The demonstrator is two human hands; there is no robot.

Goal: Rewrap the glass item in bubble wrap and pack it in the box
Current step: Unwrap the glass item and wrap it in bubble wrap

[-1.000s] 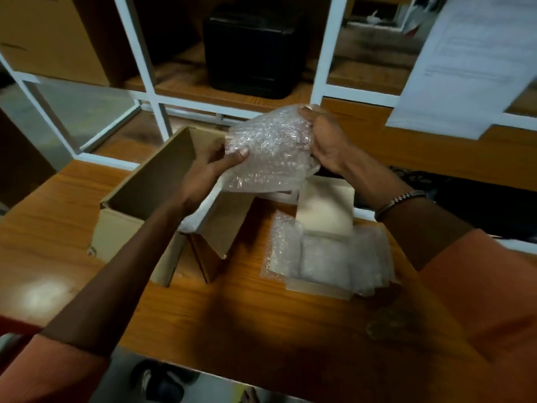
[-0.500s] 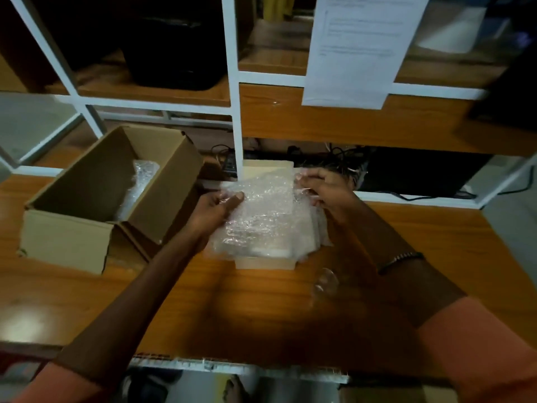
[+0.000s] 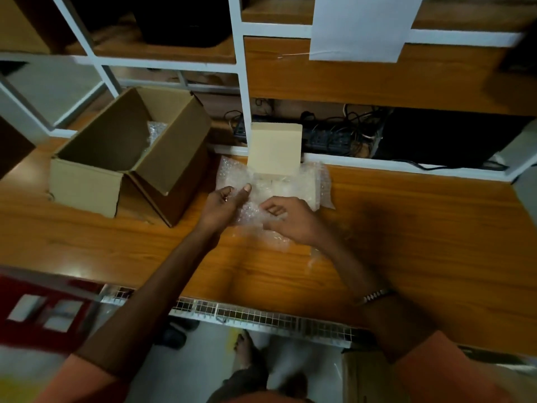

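A sheet of bubble wrap (image 3: 255, 212) is held low over the wooden desk (image 3: 406, 228), pinched on its left side by my left hand (image 3: 225, 203) and on its right by my right hand (image 3: 290, 218). I cannot make out a glass item inside it. Just behind lies a stack of more bubble wrap (image 3: 315, 184) with a pale square card (image 3: 274, 149) on its far end. The open cardboard box (image 3: 87, 181) stands on the desk to the left, with some bubble wrap (image 3: 155, 132) inside.
A white-framed shelf unit (image 3: 241, 82) rises behind the desk, with a paper sheet (image 3: 360, 24) hanging on it and cables (image 3: 343, 132) below. A wire tray (image 3: 261, 315) runs under the desk's front edge. Another box (image 3: 369, 376) sits on the floor.
The hands carried the bubble wrap from beside the box, rightward and down, to just above the desk in front of the stack. The view tilted down.
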